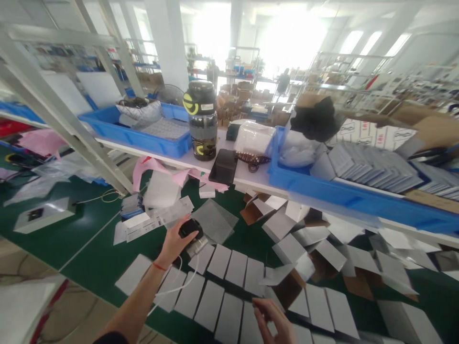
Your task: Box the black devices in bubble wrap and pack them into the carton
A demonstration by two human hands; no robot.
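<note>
My left hand (178,242) is wrapped round a small black device (191,229) just above the green table. A pale, shiny part shows below the device, and a white cable (186,283) loops down from near it. White boxes (210,297) lie in two slanting rows between my hands. Low in the view, my right hand (274,322) hovers over the near row, its fingers loosely bent and apart with nothing visible in them. An open white carton (287,286) with a brown inside stands just beyond that hand.
Open white cartons (326,255) crowd the right side. Printed sheets (159,220) and translucent sheets (213,220) lie beyond my left hand. Along the raised shelf stand blue trays (179,143), a dark bottle (202,122) and a black phone (223,166). A metal post (103,165) rises at left.
</note>
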